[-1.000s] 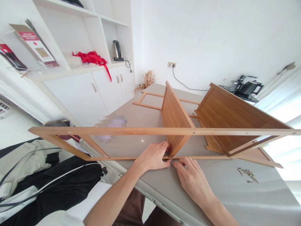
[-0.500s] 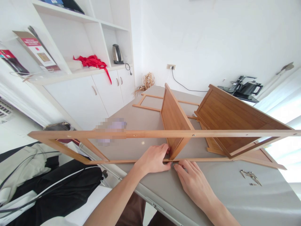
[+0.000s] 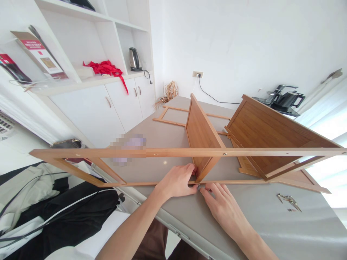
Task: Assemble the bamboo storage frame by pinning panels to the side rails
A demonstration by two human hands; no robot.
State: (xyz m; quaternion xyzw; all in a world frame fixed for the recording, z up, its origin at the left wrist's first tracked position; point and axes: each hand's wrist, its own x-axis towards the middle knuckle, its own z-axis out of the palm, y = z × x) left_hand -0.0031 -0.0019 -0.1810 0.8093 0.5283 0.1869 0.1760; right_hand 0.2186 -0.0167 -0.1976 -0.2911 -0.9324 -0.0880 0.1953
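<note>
A wooden side frame [image 3: 173, 152] stands on its long edge across the table, with a wooden shelf board [image 3: 202, 139] upright against its far side. My left hand [image 3: 177, 180] is closed around the lower rail [image 3: 230, 182] beside the board's near corner, fingers behind and thumb in front. In front of that joint, my right hand [image 3: 223, 206] pinches a small metal screw [image 3: 198, 187] against the rail, near the left thumb. The screw is mostly hidden by the fingertips. Several loose screws [image 3: 290, 201] lie on the table to the right.
A wider wooden panel [image 3: 279, 133] leans at the right, joined to the frame. Another wooden frame [image 3: 173, 123] lies flat behind. The grey table [image 3: 260, 220] has dark clothes [image 3: 89, 213] to its left. A black kettle [image 3: 290, 100] stands at the back right.
The view has shifted very slightly. Both hands stay at the same joint, and the right fingers have moved only a little around the screw.
</note>
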